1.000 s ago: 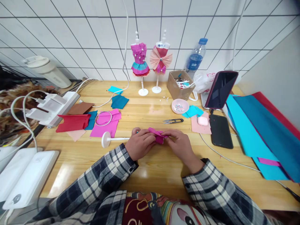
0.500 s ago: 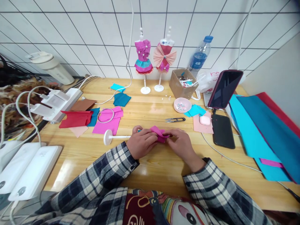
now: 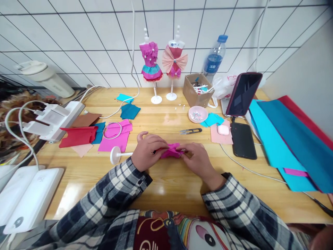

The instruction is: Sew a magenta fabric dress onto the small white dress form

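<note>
A piece of magenta crepe paper (image 3: 171, 150) is spread between my hands above the front middle of the table. My left hand (image 3: 148, 151) pinches its left end between thumb and fingers. At its right end, the fingertips of my right hand (image 3: 197, 159) are closed on the edge. Beneath my left hand, a white doll-dress stand (image 3: 115, 155) lies on its side, its round base pointing left; my hands and the paper cover its upper part. Thread snips (image 3: 191, 131) rest on the table beyond my right hand.
Two dressed mini mannequins (image 3: 151, 66) stand at the back beside a cardboard box (image 3: 197, 91). A pink bowl (image 3: 198, 114) holds small beads. Paper scraps and a wire ring (image 3: 112, 130) lie left; a black phone (image 3: 244, 140) and large coloured sheets (image 3: 275, 139) lie right.
My left hand has shifted left on the magenta paper and now pinches its end, leaving more of it showing. My right hand keeps hold. The whole view has shifted slightly.
</note>
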A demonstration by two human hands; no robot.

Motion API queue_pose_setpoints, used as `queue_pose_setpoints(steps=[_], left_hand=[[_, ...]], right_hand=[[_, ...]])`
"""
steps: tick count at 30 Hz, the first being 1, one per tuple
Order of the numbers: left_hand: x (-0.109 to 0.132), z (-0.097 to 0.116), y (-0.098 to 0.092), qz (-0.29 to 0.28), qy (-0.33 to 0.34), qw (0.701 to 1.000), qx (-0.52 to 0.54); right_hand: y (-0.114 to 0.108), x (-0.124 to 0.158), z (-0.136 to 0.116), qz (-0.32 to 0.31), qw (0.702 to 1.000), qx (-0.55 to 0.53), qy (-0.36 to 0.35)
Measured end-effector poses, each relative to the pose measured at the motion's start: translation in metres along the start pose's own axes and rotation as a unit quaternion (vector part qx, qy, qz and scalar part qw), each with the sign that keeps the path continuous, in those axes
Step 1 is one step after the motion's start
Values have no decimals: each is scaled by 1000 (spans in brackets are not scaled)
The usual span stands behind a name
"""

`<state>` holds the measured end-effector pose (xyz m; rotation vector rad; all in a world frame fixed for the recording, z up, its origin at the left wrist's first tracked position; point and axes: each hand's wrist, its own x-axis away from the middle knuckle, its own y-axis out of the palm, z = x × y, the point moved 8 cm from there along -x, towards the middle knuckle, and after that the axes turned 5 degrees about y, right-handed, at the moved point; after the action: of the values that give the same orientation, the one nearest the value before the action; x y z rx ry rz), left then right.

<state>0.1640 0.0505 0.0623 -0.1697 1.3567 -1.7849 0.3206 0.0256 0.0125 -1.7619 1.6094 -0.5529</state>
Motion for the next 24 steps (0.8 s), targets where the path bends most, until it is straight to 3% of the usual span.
queue_pose_setpoints(steps=[3, 7, 10, 13, 15, 18, 24], left_hand=[[7, 8, -8, 41, 58, 997, -26], [24, 23, -7, 25, 158, 985, -71], [35, 28, -16, 37, 183, 979, -80], [29, 23, -34, 84, 105, 990, -47], [18, 20, -38, 84, 41, 995, -23], [-2, 23, -24, 24, 13, 999, -23], [-17, 9, 13, -91, -54, 992, -67]], right_hand=[[1, -2, 3, -3, 1000, -16, 11], [4, -2, 7, -13, 999, -42, 19], [2, 0, 2, -12, 998, -63, -15], [-9, 3, -8, 29, 995, -75, -66], [-19, 3, -8, 76, 992, -86, -58], [-22, 1, -3, 102, 990, -93, -21], [-5, -5, -4, 50, 996, -72, -21]])
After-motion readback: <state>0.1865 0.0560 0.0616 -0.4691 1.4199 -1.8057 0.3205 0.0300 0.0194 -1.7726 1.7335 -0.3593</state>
